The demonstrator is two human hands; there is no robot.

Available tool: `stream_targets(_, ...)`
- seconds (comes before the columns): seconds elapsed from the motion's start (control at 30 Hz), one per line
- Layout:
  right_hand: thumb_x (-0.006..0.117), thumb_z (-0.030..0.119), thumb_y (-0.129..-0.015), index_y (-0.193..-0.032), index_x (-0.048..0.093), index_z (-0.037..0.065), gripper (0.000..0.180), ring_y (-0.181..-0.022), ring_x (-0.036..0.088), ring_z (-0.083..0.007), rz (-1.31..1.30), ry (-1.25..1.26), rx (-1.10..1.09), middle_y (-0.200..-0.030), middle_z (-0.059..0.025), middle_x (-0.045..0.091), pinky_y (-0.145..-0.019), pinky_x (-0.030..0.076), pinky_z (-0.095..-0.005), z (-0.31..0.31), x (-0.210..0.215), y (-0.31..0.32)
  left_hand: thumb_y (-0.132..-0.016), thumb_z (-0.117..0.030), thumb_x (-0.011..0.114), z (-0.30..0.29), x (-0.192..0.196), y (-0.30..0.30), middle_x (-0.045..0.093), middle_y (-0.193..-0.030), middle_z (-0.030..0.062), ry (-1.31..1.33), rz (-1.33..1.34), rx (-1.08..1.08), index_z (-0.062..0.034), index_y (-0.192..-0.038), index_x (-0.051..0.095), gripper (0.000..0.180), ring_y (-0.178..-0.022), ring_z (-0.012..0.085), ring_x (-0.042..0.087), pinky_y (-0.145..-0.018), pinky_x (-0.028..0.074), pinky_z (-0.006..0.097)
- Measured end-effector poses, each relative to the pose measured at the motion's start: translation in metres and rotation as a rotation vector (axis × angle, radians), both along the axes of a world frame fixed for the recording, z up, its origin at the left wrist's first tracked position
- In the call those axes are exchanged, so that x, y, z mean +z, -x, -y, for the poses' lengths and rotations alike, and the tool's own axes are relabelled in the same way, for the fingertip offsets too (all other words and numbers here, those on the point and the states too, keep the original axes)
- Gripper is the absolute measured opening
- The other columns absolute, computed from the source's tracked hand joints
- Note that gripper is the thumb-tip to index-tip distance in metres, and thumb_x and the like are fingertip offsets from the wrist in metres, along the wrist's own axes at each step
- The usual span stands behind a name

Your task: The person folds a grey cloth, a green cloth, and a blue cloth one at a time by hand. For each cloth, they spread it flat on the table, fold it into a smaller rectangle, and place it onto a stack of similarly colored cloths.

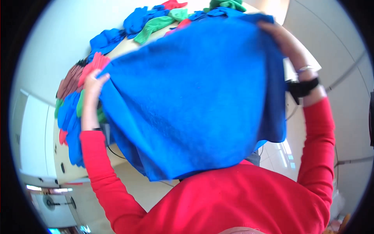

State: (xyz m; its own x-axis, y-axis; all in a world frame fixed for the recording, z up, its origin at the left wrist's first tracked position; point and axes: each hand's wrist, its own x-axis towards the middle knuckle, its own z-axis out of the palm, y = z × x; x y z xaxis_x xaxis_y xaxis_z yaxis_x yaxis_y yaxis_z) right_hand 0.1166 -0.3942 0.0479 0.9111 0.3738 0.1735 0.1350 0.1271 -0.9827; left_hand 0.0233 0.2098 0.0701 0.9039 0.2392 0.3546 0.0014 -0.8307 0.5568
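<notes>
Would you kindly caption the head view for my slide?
Left hand and right hand hold a blue cloth spread above a table piled with coloured cloths.

The blue cloth (191,97) hides most of the table (124,45).

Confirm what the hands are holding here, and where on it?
Both hold one large blue cloth, spread out and lifted in front of the person. Left hand pinches its upper left edge; right hand grips its upper right corner.
</notes>
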Motion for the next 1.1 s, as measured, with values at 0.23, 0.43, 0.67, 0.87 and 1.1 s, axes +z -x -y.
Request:
stream_targets(0.23,0.060,0.036,-0.085,-0.106,0.061,-0.001,0.043,-0.096,0.061,-0.0351,0.248,0.827,-0.326,-0.105,-0.0209,0.063,-0.085,0.048,-0.0398,-0.071,-0.145,-0.070,-0.074,-0.020,0.071,0.053,-0.116,-0.042,0.061,-0.111,0.0173,-0.660,-0.396,0.188,-0.0051,-0.118,0.056,0.049,-0.102,0.0386,0.058,-0.089,0.047,0.042)
stream_targets(0.43,0.058,0.033,-0.087,-0.101,0.061,-0.002,0.037,-0.098,0.057,-0.0371,0.363,1.055,-0.426,-0.102,-0.0223,0.062,-0.090,0.044,-0.0415,-0.063,-0.167,-0.101,-0.072,-0.036,0.075,0.158,-0.121,-0.108,0.042,-0.132,0.0255,-0.351,-0.129,-0.266,-0.0102,-0.141,0.030,0.086,-0.121,0.0402,0.045,-0.099,0.040,0.042)
stream_targets(0.67,0.057,0.033,-0.086,-0.103,0.061,0.001,0.036,-0.107,0.053,-0.0358,0.316,1.100,-0.571,-0.111,-0.0181,0.060,-0.092,0.044,-0.0424,-0.047,-0.180,-0.138,-0.069,-0.063,0.067,0.245,-0.174,-0.237,0.021,-0.145,0.0291,-0.222,-0.393,-0.272,-0.0143,-0.148,0.010,0.109,-0.128,0.0475,0.034,-0.106,0.032,0.046)
stream_targets(0.87,0.055,0.026,-0.085,-0.110,0.061,0.007,0.032,-0.114,0.051,-0.0322,0.117,1.130,-0.711,-0.118,-0.0119,0.059,-0.095,0.043,-0.0426,-0.026,-0.171,-0.158,-0.070,-0.068,0.061,0.287,-0.194,-0.317,0.018,-0.147,0.0291,-0.234,-0.420,-0.298,-0.0142,-0.148,0.009,0.109,-0.131,0.0493,0.028,-0.108,0.028,0.046)
stream_targets(1.1,0.055,0.025,-0.083,-0.114,0.061,0.010,0.035,-0.113,0.053,-0.0330,0.127,1.109,-0.714,-0.119,-0.0124,0.059,-0.096,0.044,-0.0427,-0.022,-0.175,-0.193,-0.076,-0.057,0.064,0.246,-0.189,-0.337,0.014,-0.149,0.0283,0.043,-0.189,-0.598,-0.0119,-0.148,0.014,0.099,-0.136,0.0398,0.024,-0.110,0.025,0.041)
